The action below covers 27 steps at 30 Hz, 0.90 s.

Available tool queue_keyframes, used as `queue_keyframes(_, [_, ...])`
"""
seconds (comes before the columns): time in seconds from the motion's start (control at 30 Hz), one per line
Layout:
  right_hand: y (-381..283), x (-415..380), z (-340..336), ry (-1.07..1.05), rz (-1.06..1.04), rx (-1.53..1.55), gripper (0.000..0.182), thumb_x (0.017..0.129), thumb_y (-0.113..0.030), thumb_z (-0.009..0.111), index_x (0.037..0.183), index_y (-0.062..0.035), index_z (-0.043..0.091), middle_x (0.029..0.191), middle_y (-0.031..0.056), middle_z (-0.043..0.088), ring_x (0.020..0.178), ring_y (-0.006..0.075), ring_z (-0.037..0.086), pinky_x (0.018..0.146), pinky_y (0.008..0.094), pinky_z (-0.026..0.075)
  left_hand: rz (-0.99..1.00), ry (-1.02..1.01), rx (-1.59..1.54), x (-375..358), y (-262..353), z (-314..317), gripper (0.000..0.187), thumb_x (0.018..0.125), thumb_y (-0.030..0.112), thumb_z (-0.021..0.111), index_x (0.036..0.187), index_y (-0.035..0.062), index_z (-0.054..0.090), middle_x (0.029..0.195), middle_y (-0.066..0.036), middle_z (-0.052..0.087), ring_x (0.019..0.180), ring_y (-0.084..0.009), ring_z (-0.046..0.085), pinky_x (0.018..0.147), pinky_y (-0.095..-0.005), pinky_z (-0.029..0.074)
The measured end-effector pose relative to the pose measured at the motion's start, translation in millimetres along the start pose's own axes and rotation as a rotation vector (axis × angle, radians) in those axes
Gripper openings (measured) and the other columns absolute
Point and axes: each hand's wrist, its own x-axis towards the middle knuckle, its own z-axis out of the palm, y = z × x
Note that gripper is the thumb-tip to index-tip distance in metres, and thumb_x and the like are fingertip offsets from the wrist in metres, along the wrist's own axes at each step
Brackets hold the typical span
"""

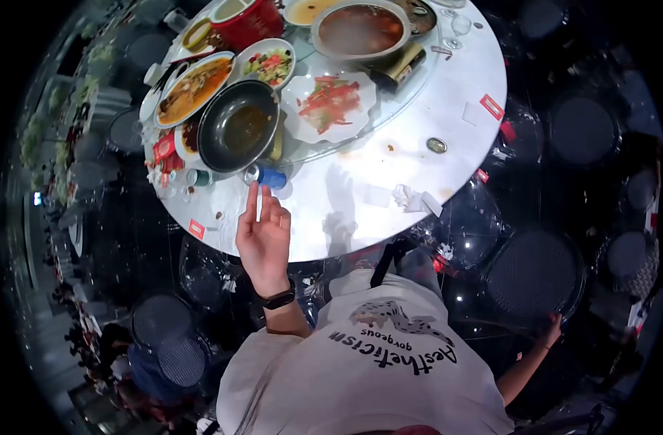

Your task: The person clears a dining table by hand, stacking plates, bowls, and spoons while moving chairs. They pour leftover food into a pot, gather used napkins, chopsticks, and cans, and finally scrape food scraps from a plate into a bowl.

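Beside the black pan, on the stained white round table, blue drink can, lying on its side. Just near it, left hand, fingers released. Low near dark chair, right hand, finger state impossible to tell. Around, dim room with more chairs.

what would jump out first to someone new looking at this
Probably the large basin of red broth at the far side of the round white table, and the dark frying pan among the dishes at its left. Nearer, the eye meets the raised left hand, its fingertips close to a blue can beside the pan.
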Motion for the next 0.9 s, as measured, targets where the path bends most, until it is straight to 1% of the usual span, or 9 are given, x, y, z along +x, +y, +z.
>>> queue_keyframes(0.07, [-0.4,12.3,-20.3,-0.032,-0.047,0.117,0.041,0.083,-0.038,0.064,0.107,-0.0049,0.063,0.103,0.0045,0.063,0.087,0.0122,0.052,0.079,0.0235,0.039,0.061,0.104,-0.008,-17.5,-9.6,0.7,0.049,0.091,0.007,0.046,0.138,0.0015,0.036,0.121,-0.018,0.052,0.102,-0.0228,0.054,0.091,-0.0349,0.043])
queue_keyframes(0.17, [42.5,113.3,-30.1,-0.175,-0.07,0.333,0.05,0.083,-0.042,0.062,0.117,-0.005,0.058,0.114,0.0058,0.058,0.106,0.0211,0.049,0.094,0.0349,0.037,0.121,0.077,-0.004,-29.7,-32.0,-5.0,0.048,0.091,0.006,0.048,0.137,0.0,0.037,0.12,-0.018,0.053,0.104,-0.0234,0.054,0.09,-0.0347,0.044])
queue_keyframes(0.23, [30.1,107.1,-49.5,-0.11,-0.103,0.292,0.053,0.085,-0.043,0.059,0.125,-0.0083,0.053,0.119,0.0073,0.055,0.106,0.0219,0.049,0.088,0.0344,0.041,0.13,0.117,0.026,-47.0,-47.2,-12.4,0.048,0.09,0.007,0.049,0.136,-0.0013,0.038,0.119,-0.017,0.054,0.102,-0.0232,0.055,0.089,-0.0343,0.045])
queue_keyframes(0.27, [25.3,105.6,-58.4,-0.11,-0.058,0.245,0.054,0.085,-0.044,0.058,0.129,-0.0123,0.05,0.118,0.0071,0.058,0.091,0.0153,0.055,0.073,0.0289,0.045,0.124,0.141,0.046,-52.5,-56.0,-13.8,0.048,0.09,0.008,0.048,0.136,-0.0013,0.038,0.119,-0.015,0.055,0.101,-0.0227,0.056,0.088,-0.0341,0.046])
queue_keyframes(0.3, [29.0,111.2,-67.7,-0.135,-0.088,0.237,0.053,0.085,-0.044,0.058,0.127,-0.0122,0.051,0.115,0.0069,0.06,0.082,0.0125,0.054,0.067,0.0267,0.043,0.109,0.163,0.069,-56.0,-65.9,-15.6,0.048,0.09,0.009,0.047,0.136,-0.0014,0.039,0.118,-0.014,0.055,0.099,-0.0221,0.057,0.088,-0.0339,0.047])
queue_keyframes(0.53, [39.0,68.5,-91.8,0.033,-0.094,0.333,0.036,0.085,-0.034,0.064,0.111,-0.0097,0.062,0.095,0.0072,0.07,0.047,0.0038,0.037,0.043,0.0194,0.028,-0.025,0.153,0.113,-64.1,-108.5,-3.2,0.048,0.09,0.011,0.047,0.136,-0.0011,0.038,0.119,-0.013,0.054,0.099,-0.0206,0.056,0.085,-0.033,0.046])
queue_keyframes(0.67, [34.5,9.3,-97.9,0.127,-0.089,0.211,0.036,0.087,-0.036,0.062,0.108,-0.0068,0.063,0.095,0.0096,0.07,0.046,0.0038,0.042,0.041,0.0202,0.033,-0.058,0.126,0.152,-44.7,-104.7,0.0,0.046,0.091,0.011,0.046,0.135,-0.0014,0.039,0.119,-0.012,0.054,0.099,-0.02,0.056,0.085,-0.0325,0.046])
queue_keyframes(0.77, [41.9,-0.6,-115.5,0.182,-0.033,0.194,0.04,0.088,-0.039,0.059,0.11,-0.0059,0.062,0.091,0.0084,0.071,0.044,0.0047,0.041,0.04,0.0211,0.033,-0.076,0.075,0.158,-27.2,-93.3,-0.4,0.046,0.091,0.009,0.048,0.134,-0.0021,0.04,0.119,-0.014,0.053,0.1,-0.0212,0.055,0.088,-0.0331,0.046])
queue_keyframes(0.9, [70.8,18.1,-159.0,0.282,-0.052,0.11,0.044,0.086,-0.043,0.059,0.099,-0.002,0.068,0.086,0.0058,0.071,0.045,0.0075,0.044,0.041,0.0238,0.035,-0.094,0.022,0.185,3.4,-90.9,-0.9,0.046,0.09,0.008,0.05,0.134,-0.0026,0.04,0.118,-0.015,0.054,0.101,-0.0222,0.056,0.089,-0.0335,0.046])
